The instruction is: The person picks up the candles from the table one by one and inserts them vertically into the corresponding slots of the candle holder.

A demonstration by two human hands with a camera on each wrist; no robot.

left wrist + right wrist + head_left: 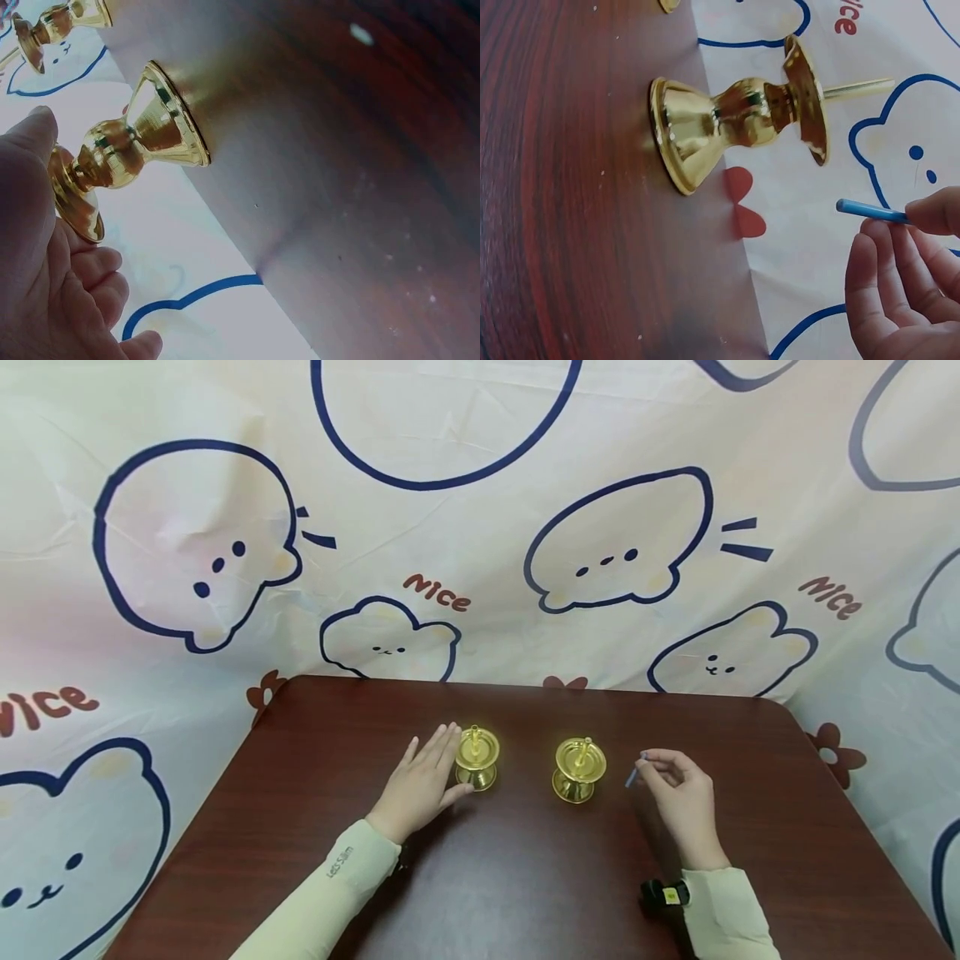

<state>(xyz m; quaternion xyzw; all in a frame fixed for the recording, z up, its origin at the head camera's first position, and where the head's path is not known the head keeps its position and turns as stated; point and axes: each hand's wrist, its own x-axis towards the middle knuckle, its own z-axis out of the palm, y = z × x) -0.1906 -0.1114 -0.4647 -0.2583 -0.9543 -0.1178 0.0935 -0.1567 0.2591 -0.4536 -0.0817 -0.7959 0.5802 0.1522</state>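
Observation:
My left hand lies alongside the left brass candle holder, fingers stretched out and thumb apart. The left wrist view puts this hand right at the dish of that holder. With thumb and fingertips, my right hand pinches a thin blue stick, whose end sticks out toward the left. The right holder stands upright on the table between the hands, a little apart from the right fingers. A thin upright spike rises from its round dish.
The dark red-brown table ends at a back edge against a pale cloth printed with cartoon outlines. A black band with a yellow-green face is on the right wrist.

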